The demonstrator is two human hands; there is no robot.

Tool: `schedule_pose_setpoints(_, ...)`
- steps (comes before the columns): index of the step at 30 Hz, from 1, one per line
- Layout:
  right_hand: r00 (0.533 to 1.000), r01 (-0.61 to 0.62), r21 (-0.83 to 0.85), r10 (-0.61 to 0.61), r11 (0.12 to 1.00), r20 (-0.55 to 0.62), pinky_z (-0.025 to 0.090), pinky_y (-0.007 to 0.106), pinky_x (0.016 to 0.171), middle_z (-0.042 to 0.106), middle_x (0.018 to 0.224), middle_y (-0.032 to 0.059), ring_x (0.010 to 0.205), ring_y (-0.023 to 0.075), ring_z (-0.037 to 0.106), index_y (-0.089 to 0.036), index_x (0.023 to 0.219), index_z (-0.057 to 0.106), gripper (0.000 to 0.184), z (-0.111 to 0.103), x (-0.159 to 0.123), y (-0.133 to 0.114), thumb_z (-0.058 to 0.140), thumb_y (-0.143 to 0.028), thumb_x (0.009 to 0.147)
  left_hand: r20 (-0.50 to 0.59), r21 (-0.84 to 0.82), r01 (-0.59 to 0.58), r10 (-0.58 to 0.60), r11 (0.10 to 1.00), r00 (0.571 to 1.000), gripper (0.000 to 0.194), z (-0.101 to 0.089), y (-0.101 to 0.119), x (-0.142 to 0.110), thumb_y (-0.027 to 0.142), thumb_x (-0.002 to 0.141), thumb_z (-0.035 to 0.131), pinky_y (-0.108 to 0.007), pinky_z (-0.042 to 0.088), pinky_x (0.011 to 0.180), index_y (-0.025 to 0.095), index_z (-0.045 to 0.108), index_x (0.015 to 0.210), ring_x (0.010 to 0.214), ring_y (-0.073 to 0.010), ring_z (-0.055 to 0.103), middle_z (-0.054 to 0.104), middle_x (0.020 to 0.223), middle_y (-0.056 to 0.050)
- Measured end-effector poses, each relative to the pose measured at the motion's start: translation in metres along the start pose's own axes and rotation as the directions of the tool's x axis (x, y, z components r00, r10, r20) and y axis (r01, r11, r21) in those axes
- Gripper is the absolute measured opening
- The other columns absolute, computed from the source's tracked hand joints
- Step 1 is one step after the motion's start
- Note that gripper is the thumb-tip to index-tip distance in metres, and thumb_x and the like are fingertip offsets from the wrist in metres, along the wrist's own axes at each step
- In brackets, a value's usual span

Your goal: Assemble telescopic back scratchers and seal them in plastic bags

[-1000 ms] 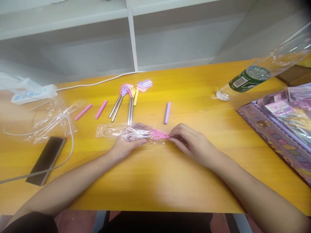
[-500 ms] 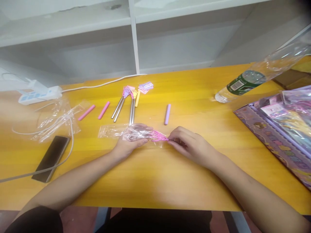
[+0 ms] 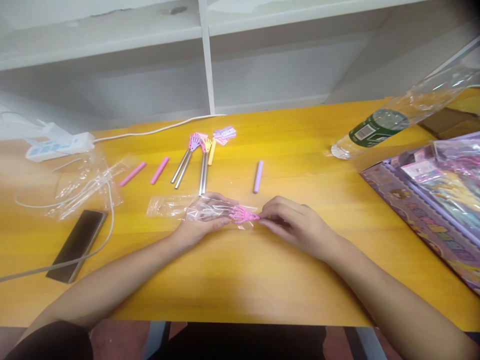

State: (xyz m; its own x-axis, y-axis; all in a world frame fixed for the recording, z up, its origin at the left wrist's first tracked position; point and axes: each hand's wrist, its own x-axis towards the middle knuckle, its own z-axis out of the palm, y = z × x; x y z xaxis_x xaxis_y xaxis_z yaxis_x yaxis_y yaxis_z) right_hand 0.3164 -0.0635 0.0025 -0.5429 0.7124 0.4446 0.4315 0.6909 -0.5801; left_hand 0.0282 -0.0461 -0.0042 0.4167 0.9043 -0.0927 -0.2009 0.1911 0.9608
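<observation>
My left hand (image 3: 198, 225) is closed on a clear plastic bag (image 3: 168, 206) that trails off to its left over the table. A pink hand-shaped scratcher head (image 3: 242, 215) lies between my hands, its spread fingers by my left fingertips and partly within the bag's open end. My right hand (image 3: 302, 227) pinches the narrow end of that head; what lies behind those fingers is hidden. Beyond my left hand rest scratchers with metal rods, one with a purple head (image 3: 194, 142) and one with a yellow head (image 3: 206, 145).
Pink tubes (image 3: 160, 170), a yellow tube (image 3: 212, 152) and a purple tube (image 3: 258, 176) lie on the table. To the left are a phone (image 3: 77, 245), crumpled bags (image 3: 82, 192) and a power strip (image 3: 62, 147). A bottle (image 3: 378, 127) and a purple box (image 3: 420, 220) stand right.
The pink scratcher head has turned so more of its broad face shows. My left hand and the bag have shifted slightly left; my right hand stays nearly in place.
</observation>
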Motion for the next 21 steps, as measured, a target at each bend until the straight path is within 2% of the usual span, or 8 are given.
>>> schedule_pose_setpoints(7, 0.998, -0.046, 0.031, 0.047, 0.998, -0.036, 0.056, 0.031, 0.072, 0.069, 0.098, 0.0059, 0.087, 0.0189, 0.069, -0.022, 0.113, 0.063, 0.006, 0.008, 0.001, -0.005, 0.065, -0.021, 0.107, -0.009, -0.012, 0.081, -0.081, 0.997, 0.997, 0.053, 0.005, 0.005, -0.004, 0.023, 0.075, 0.097, -0.049, 0.061, 0.108, 0.019, 0.062, 0.115, 0.116, -0.0296, 0.078, 0.078, 0.126, -0.013)
schedule_pose_setpoints(14, 0.990, -0.068, 0.040, 0.073, 0.997, -0.117, 0.054, 0.029, 0.066, 0.067, 0.094, 0.0059, 0.080, 0.0175, 0.067, -0.022, 0.109, 0.064, 0.002, 0.019, 0.004, -0.017, 0.065, -0.021, 0.107, 0.010, -0.012, 0.045, -0.045, 0.999, 0.999, 0.050, 0.009, 0.002, -0.005, 0.023, 0.078, 0.094, -0.046, 0.061, 0.108, 0.020, 0.063, 0.117, 0.116, -0.0267, 0.077, 0.077, 0.126, -0.012)
schedule_pose_setpoints(18, 0.978, -0.083, 0.094, 0.099, 0.992, -0.183, 0.051, 0.027, 0.061, 0.065, 0.090, 0.0042, 0.075, 0.0150, 0.065, -0.021, 0.098, 0.060, 0.012, 0.033, 0.004, -0.028, 0.070, -0.020, 0.105, 0.044, 0.095, 0.031, -0.035, 0.995, 0.998, 0.044, 0.018, -0.001, -0.010, 0.027, 0.084, 0.090, -0.046, 0.059, 0.109, 0.019, 0.064, 0.118, 0.119, -0.0276, 0.076, 0.077, 0.126, -0.013)
schedule_pose_setpoints(21, 0.980, -0.088, 0.102, 0.105, 0.991, -0.168, 0.050, 0.026, 0.061, 0.064, 0.091, 0.0036, 0.073, 0.0141, 0.064, -0.021, 0.101, 0.060, 0.010, 0.039, 0.004, -0.036, 0.069, -0.021, 0.106, 0.057, 0.169, 0.009, -0.019, 0.985, 0.998, 0.040, 0.020, -0.002, -0.013, 0.028, 0.085, 0.089, -0.042, 0.059, 0.107, 0.018, 0.066, 0.117, 0.119, -0.0270, 0.075, 0.077, 0.124, -0.013)
